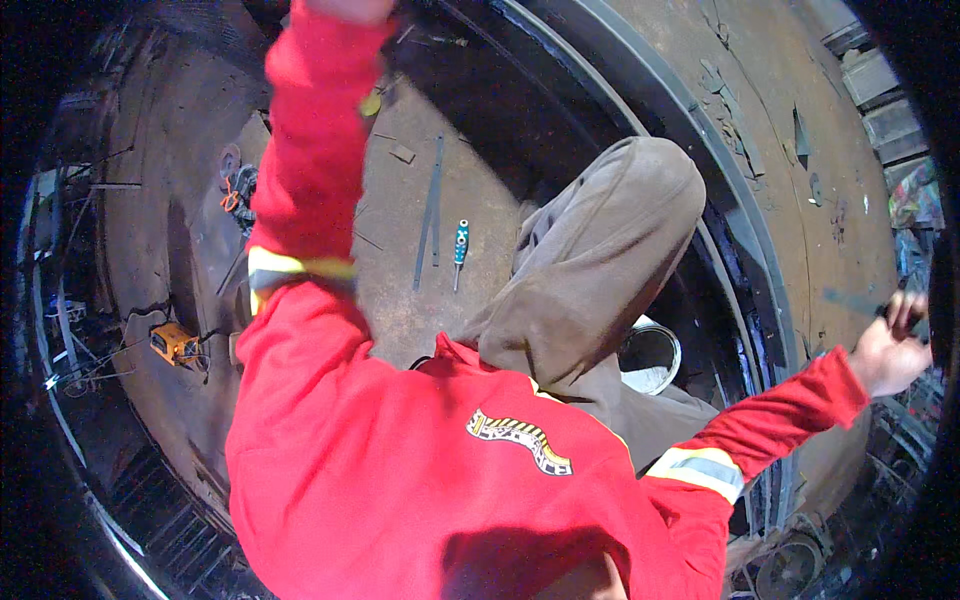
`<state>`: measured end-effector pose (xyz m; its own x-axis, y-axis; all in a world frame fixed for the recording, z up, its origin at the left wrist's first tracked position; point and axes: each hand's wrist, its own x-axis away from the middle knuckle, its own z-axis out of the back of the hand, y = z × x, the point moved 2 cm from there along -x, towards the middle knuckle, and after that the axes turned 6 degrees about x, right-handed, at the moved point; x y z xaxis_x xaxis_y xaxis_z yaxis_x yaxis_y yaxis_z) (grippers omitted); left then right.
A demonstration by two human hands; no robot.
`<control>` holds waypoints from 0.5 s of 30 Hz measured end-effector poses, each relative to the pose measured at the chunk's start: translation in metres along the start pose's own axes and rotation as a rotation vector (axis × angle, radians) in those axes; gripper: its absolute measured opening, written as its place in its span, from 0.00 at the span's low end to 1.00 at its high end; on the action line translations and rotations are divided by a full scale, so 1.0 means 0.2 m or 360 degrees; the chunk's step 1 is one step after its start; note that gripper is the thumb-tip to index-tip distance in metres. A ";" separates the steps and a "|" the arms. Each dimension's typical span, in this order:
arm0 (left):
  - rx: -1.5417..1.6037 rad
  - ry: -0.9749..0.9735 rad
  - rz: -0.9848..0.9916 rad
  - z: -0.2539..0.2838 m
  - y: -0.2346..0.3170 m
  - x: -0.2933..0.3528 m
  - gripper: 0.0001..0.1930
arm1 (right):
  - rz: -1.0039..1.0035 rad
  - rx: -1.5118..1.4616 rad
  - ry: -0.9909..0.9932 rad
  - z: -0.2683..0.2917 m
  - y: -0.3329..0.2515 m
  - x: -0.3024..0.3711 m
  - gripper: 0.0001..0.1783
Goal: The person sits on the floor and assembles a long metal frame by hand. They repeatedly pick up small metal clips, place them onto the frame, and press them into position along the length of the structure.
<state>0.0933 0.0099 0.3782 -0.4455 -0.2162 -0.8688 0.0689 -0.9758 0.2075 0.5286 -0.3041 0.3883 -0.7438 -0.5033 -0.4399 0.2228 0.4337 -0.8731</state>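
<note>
My left arm stretches up to the top edge in a red sleeve, and my left hand (350,8) is mostly cut off there, its fingers out of sight. Far out to the right, my right hand (890,355) is raised with its fingers curled. A thin, flat grey strip (848,300), smeared and dim, juts leftward from those fingers; its exact kind is unclear. On the brown metal surface before me lies a screwdriver (461,252) with a teal handle. Narrow dark metal strips (431,215) lie just left of it.
A curved steel rim (690,110) sweeps past my bent knee (640,190). Beside my leg sits a white bucket (660,378). An orange box-shaped device (175,343) with cables stands at left, and a round disc (230,160) lies farther up. Metal scraps (802,138) lie at right.
</note>
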 end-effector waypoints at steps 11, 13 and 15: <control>-0.0623 -0.0771 0.2179 -0.49 0.07 2.77 0.15 | -0.0597 -0.0247 0.0909 0.45 0.41 0.89 0.16; -0.0657 -0.0921 0.2174 -0.58 0.07 2.83 0.15 | -0.0676 -0.0416 0.1063 0.54 0.51 1.01 0.13; -0.0356 -0.1075 0.2545 -0.66 0.09 2.72 0.16 | -0.0649 -0.0361 0.1233 0.54 0.61 1.11 0.12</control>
<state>-0.0307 -0.1296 -0.1494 -0.0796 -0.8917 0.4457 0.8574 0.1668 0.4868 0.4585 -0.4447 0.1619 -0.9721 -0.0417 0.2309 -0.2194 0.5100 -0.8317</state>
